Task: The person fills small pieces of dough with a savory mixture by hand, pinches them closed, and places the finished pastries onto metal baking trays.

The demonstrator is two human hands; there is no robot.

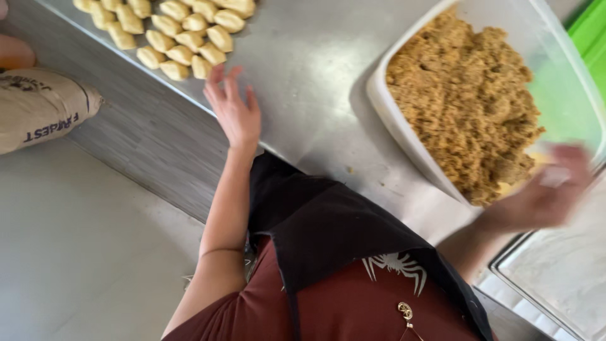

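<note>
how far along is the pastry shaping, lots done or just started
Done: rows of shaped dough pieces lie on the steel table; the picture cuts the batch off at the top. In hand: the left hand is open beside the nearest pieces, while the blurred right hand is at the tub's near corner; whether it holds anything is unclear. Left: much brown crumbly filling remains in the tub.

Steel worktable over pale grey floor, evenly lit.

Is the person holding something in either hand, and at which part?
The left hand is open and holds nothing. The right hand is blurred over the tub of brown crumbs; any hold cannot be told.
</note>
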